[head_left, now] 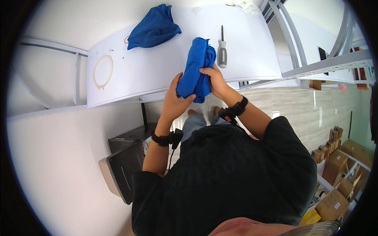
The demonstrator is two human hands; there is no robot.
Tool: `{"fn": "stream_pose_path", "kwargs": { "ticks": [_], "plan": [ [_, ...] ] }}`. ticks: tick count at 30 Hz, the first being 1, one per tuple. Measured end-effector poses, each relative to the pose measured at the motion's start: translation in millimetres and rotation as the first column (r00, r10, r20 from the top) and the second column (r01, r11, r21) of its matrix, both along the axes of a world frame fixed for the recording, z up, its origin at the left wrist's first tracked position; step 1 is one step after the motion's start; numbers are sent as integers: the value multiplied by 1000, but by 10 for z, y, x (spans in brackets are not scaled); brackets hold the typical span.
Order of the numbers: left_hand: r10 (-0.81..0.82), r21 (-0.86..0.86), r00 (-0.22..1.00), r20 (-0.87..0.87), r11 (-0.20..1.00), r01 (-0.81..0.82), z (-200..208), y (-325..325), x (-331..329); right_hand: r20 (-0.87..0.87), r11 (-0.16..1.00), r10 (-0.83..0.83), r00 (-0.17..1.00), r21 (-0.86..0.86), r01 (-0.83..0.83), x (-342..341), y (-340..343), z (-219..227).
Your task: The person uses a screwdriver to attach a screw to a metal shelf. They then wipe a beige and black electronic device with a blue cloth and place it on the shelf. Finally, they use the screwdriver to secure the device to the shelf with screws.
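Observation:
A bright blue cloth [193, 70], folded into a thick bundle, is held between both hands at the front edge of the white table [149, 74]. My left hand [176, 98] grips its lower left side, the thumb on top. On the right side, my right hand [214, 80] is closed round the bundle, its thumb pressing the upper face. The fingers beneath the cloth are hidden. Just right of the bundle lies a screwdriver [222, 53] with a grey handle, its shaft pointing away from me. A darker blue cloth or bag [154, 29] sits crumpled farther back.
A cream-coloured ring [95, 74] lies at the table's left end, with small bits nearby. White crumpled material [249, 7] is at the far right corner. Grey metal frames [289, 35] stand at the right. Below left is a black-topped box [126, 169]; cardboard boxes [332, 202] fill shelves at lower right.

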State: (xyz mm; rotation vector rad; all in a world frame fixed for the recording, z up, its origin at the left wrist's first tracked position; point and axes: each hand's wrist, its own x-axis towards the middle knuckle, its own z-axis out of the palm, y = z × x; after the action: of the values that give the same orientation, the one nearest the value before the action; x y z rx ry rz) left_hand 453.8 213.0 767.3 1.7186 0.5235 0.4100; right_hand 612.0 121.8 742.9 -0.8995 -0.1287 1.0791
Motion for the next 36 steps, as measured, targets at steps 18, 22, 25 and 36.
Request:
{"fn": "stream_pose_path", "kwargs": {
  "ticks": [18, 22, 25, 36],
  "plan": [
    [-261, 712, 960, -106, 653, 256, -391, 676, 329, 632, 786, 75, 772, -513, 344, 369, 559, -208],
    [-293, 774, 931, -218, 529, 348, -409, 635, 380, 736, 743, 189, 651, -540, 395, 352, 512, -242],
    [-298, 748, 929, -219, 561, 356, -496, 586, 510, 786, 765, 221, 577, -507, 398, 333, 338, -252],
    [-252, 482, 968, 19, 850, 212, -294, 566, 756, 816, 563, 552, 171, -516, 646, 755, -162, -109]
  ]
}}
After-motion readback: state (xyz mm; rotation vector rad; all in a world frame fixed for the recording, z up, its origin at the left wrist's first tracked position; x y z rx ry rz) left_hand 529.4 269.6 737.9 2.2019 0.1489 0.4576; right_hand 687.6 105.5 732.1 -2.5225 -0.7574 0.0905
